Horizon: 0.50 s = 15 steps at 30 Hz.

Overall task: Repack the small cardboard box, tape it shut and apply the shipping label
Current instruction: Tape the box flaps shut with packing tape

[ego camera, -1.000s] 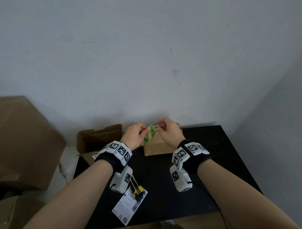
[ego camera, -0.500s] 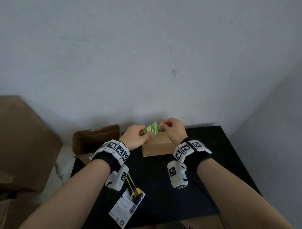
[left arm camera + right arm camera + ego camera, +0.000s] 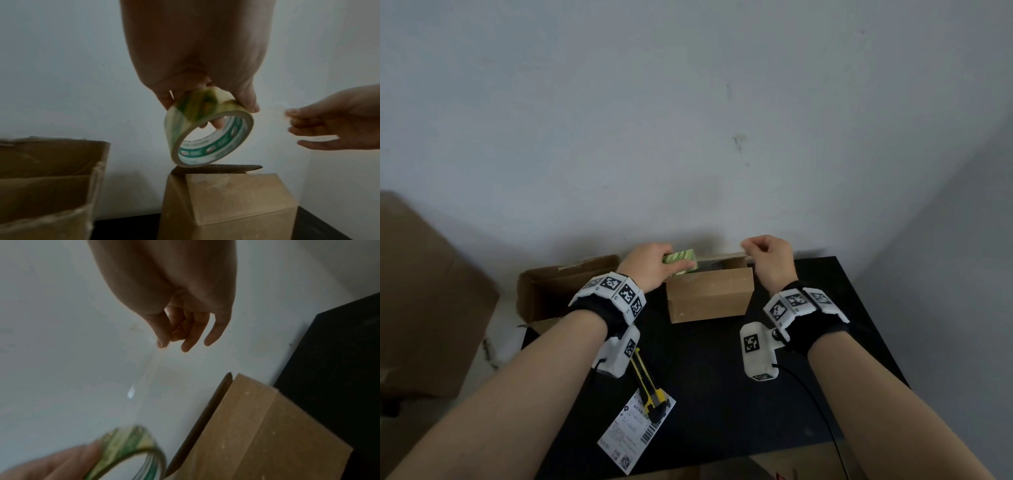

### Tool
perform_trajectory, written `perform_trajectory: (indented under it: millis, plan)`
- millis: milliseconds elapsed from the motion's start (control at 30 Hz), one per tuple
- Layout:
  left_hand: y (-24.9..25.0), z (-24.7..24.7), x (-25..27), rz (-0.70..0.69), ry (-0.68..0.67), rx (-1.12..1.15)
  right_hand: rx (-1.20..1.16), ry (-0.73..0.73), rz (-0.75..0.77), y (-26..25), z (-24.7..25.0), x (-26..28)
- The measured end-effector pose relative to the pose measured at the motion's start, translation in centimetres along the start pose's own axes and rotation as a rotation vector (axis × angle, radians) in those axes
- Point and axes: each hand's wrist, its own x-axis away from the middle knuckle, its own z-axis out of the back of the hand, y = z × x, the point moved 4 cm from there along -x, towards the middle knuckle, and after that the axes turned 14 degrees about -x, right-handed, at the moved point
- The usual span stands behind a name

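One small cardboard box [image 3: 709, 301], flaps ajar, contents unseen.

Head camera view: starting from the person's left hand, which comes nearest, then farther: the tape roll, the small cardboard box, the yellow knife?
From the left hand:
1. Tape roll, held in its fingers.
2. Small cardboard box, just right of the hand.
3. Yellow knife, lying near the table's front on the shipping label.

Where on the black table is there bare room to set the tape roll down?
The black table is bare between the small box and its near edge, right of the utility knife and shipping label. It is crowded at the back left, where the left hand holds the tape roll.
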Motion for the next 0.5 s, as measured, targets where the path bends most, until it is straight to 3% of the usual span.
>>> perform_trajectory:
  millis: [267, 400, 500]
  plan:
    - [-0.6, 0.3, 0.4, 0.011, -0.087, 0.04, 0.037, -0.06, -0.038, 2.1, 1.6, -1.4]
    - [-1.0, 1.1, -0.1, 0.033, 0.14, -0.059, -0.007, -0.208, -0.102, 4.1, 1.1, -1.8]
    - [-0.8, 1.0, -0.5, 0.057, 0.27, -0.069, 0.1, -0.287, -0.058, 5.4, 0.5, -1.9]
